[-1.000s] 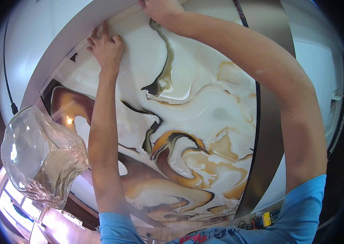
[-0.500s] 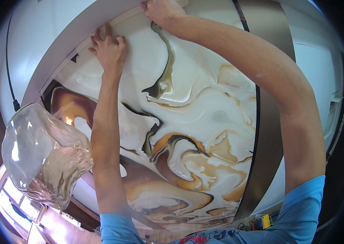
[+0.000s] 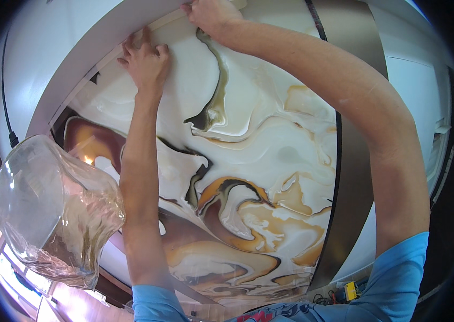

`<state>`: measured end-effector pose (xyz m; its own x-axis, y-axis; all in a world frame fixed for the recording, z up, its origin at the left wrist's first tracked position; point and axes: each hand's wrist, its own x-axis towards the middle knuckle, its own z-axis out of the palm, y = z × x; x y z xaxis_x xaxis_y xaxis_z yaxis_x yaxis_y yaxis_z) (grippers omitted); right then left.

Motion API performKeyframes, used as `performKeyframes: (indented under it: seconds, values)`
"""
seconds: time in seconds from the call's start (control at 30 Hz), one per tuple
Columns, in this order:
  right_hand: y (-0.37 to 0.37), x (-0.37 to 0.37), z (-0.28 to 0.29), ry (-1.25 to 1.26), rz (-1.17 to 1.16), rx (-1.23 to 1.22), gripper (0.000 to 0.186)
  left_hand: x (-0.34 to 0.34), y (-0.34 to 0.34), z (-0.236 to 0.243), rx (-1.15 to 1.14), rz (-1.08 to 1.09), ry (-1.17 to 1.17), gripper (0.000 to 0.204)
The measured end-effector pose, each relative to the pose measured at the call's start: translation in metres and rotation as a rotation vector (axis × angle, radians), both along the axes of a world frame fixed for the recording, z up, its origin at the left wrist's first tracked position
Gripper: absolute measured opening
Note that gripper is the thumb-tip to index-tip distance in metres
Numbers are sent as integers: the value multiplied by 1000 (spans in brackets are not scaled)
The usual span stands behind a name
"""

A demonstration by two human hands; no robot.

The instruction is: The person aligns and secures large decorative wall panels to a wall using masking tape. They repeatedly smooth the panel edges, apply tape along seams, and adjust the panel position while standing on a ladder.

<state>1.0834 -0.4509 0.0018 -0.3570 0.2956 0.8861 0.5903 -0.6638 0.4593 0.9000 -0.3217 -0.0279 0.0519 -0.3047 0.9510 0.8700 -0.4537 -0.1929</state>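
Observation:
A large glossy panel (image 3: 280, 155) with marbled white, amber, brown and black swirls fills the middle of the view. Along its top edge runs a narrow pale strip (image 3: 169, 20), beside a wide grey curved border (image 3: 85, 51). My left hand (image 3: 147, 61) rests with fingers spread at the upper left, fingertips at the strip. Higher up and further right, my right hand (image 3: 213, 17) is closed with its fingers bent against the strip near the picture's top edge. Whatever those fingers pinch, if anything, is hidden.
A clear wavy glass lamp shade (image 3: 58, 209) hangs on a black cord (image 3: 6, 91) close by my left forearm. A bronze-coloured band (image 3: 353, 177) borders the panel's right side. Low down lie a yellow tool or box (image 3: 351, 291) and some cables (image 3: 323, 298).
The glass shade appears lower and further left. My left hand has shifted slightly right, and my right hand slightly left, both still at the strip.

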Motion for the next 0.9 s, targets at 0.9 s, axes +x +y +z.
performKeyframes:
  seconds: [0.9]
  values:
    - [15, 0, 8, 8, 20, 15, 32, 27, -4, 3, 1, -37, 20, 64]
